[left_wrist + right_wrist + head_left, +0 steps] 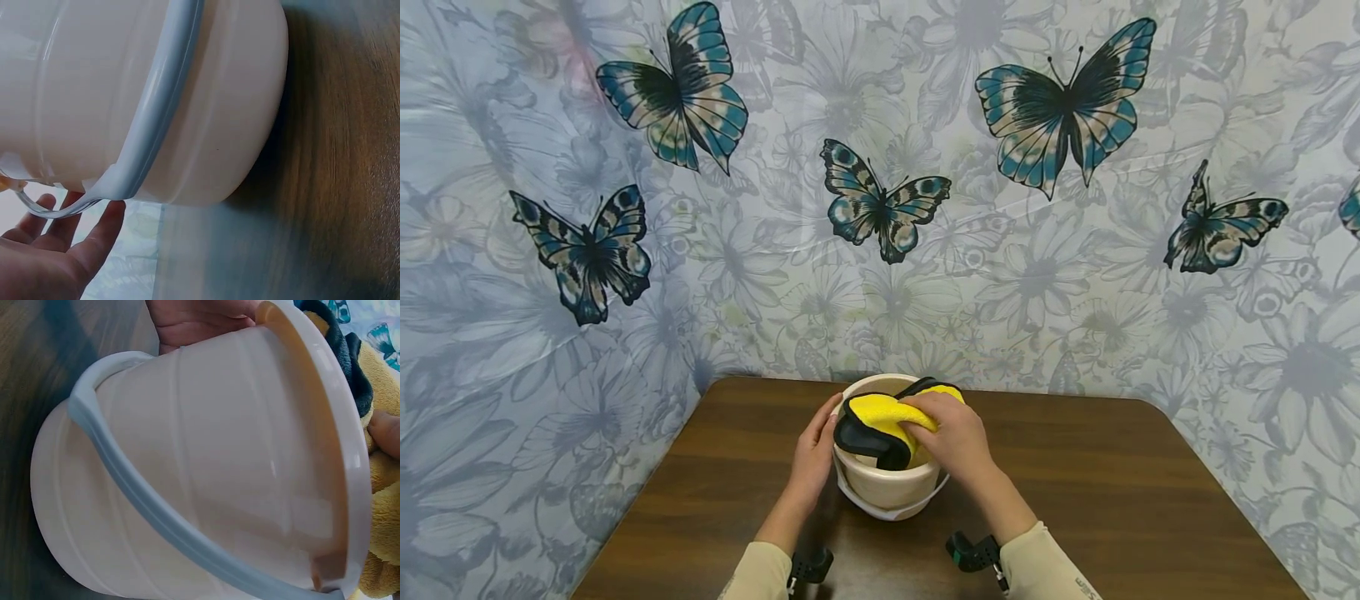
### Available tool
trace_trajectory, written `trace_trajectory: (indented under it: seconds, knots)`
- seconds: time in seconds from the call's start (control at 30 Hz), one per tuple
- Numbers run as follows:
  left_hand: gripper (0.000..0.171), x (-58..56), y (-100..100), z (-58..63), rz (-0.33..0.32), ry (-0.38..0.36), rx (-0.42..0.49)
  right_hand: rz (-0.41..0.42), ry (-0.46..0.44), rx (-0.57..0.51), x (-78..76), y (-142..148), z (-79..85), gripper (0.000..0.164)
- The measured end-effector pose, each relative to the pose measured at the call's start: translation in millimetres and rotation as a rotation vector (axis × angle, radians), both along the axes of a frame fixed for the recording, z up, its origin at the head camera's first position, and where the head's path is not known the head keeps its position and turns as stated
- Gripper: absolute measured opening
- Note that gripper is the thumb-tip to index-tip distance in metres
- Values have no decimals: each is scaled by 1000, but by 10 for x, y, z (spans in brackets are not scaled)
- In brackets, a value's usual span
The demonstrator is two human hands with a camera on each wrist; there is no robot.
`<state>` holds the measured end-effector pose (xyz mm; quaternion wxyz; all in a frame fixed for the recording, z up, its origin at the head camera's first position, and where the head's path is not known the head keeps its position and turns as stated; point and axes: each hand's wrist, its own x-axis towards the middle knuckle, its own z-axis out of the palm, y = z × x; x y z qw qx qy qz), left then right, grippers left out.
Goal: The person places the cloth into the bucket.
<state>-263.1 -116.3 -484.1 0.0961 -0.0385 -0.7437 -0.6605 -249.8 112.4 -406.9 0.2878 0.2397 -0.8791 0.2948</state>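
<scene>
Head view: right hand (957, 435) is pinching a cloth (878, 415), seemingly tucking it into the bucket (891, 487); left hand (812, 452), fingers extended, is bracing; next is likely calling for release.

Teal-and-black butterflies (1066, 107) dot a grey floral wall covering (1037, 279) behind a brown table (1120, 492).

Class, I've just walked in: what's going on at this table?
A person's left hand rests against the side of a pale bucket standing on the wooden table. Their right hand grips a yellow-and-black cloth bunched at the bucket's mouth. The bucket's handle hangs lowered around its outside.
</scene>
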Motion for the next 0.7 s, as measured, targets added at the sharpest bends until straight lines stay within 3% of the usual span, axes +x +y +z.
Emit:
trace_trajectory:
  seconds: [0.4,0.7]
  knots:
    - [46,-12,17,-21,-7,-18,25,6,-130,139,-3,-73,-47,29]
    - [44,-47,11,-44,-13,-15,32,63,-251,151,-83,-118,-23,25]
